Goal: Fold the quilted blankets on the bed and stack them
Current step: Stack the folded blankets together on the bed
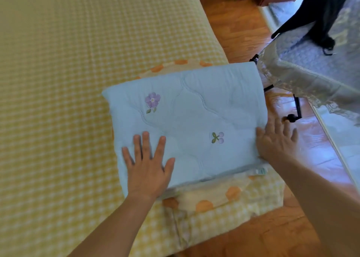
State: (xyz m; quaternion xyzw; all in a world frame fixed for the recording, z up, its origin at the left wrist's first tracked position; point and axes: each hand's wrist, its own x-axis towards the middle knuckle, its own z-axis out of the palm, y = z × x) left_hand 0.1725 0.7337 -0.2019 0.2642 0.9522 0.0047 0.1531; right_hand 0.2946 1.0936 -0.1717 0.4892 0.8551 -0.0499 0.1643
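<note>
The pale blue quilted blanket, folded into a thick rectangle with an embroidered purple flower and small cherries on its top panel, lies on the near right corner of the bed with the yellow-and-white checked cover. It rests on top of a second folded blanket, cream-yellow with orange dots, whose edges show beneath it at the near side and at the far side. The blue blanket's right edge overhangs the bed's edge, above the polished wooden floor.

The left hand lies flat on the blue blanket's near left part, fingers straight and spread, pressing down. The right hand is set against the blanket's right edge, fingers extended and holding nothing; whether it touches the fabric along its full length cannot be told, as it is blurred.

Judgement on progress: folding appears complete for both visible blankets, and stacking is done for these two. What seems left is squaring and flattening the pile. No further unfolded blanket shows on the bed.

Containers: none in view; the stack itself is the only thing bearing another.
</note>
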